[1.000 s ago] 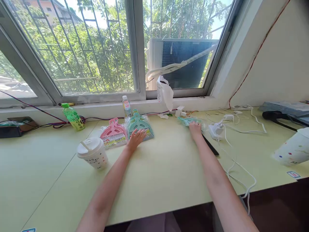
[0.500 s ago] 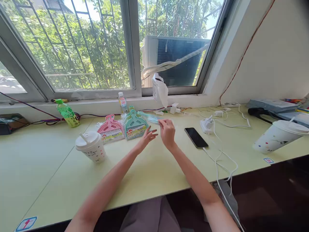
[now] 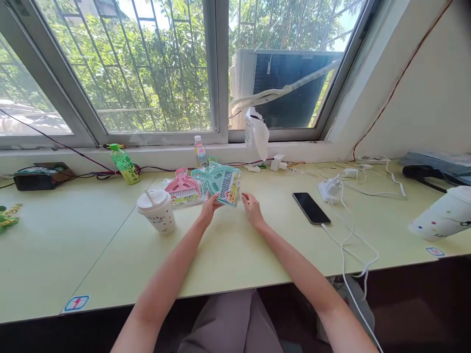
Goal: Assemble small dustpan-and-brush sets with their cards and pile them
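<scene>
My left hand (image 3: pixel 209 208) grips the lower edge of a teal mini dustpan and brush set (image 3: pixel 218 181) in clear wrapping. The set is lifted and tilted, its handle pointing left and its bristles and printed label on the right. Just right of it, my right hand (image 3: pixel 253 211) has its fingers loosely bent and apart, with nothing in them. Behind the held set, the top of another green handle (image 3: pixel 212 159) shows; the rest is hidden. Wrapped pink dustpan and brush sets (image 3: pixel 182 189) lie on the table to the left, partly overlapped by the teal one.
A lidded white cup (image 3: pixel 157 211) stands left of my left forearm. On the right lie a black phone (image 3: pixel 312 208) on a white cable, a power strip (image 3: pixel 330 190) and a tilted white cup (image 3: pixel 443 215). Bottles (image 3: pixel 125 164) and a tissue pack (image 3: pixel 257 133) are near the window.
My right hand brought a teal item leftward from beside the phone, uncovering the phone. My left hand left the teal stack and now holds a set, while my right hand is apart from it.
</scene>
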The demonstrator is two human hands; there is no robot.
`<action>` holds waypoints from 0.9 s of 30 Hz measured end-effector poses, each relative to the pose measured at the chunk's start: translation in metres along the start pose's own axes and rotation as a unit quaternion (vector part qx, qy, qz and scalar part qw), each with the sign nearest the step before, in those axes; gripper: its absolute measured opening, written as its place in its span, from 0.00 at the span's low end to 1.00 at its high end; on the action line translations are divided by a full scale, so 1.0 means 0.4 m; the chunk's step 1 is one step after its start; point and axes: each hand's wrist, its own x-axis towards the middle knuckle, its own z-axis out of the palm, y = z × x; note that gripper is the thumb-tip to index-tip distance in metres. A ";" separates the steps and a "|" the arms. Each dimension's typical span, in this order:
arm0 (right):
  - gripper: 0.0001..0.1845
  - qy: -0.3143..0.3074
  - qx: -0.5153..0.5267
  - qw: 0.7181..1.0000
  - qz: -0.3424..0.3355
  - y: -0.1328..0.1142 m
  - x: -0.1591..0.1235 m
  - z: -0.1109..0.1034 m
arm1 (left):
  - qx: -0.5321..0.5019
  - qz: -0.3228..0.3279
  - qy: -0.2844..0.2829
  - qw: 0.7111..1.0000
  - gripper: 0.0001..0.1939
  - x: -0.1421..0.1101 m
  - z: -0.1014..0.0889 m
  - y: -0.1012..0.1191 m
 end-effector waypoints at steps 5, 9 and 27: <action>0.21 -0.014 0.120 0.986 0.116 0.045 0.034 -0.029 | 0.036 -0.033 -0.089 0.995 0.30 -0.011 -0.005 0.000; 0.24 -0.022 0.257 0.953 0.159 0.058 0.046 -0.037 | 0.071 -0.055 -0.154 0.984 0.32 -0.012 -0.014 -0.011; 0.24 0.040 0.383 0.890 0.246 0.072 0.075 -0.128 | 0.050 0.037 0.014 0.998 0.33 0.032 -0.066 0.050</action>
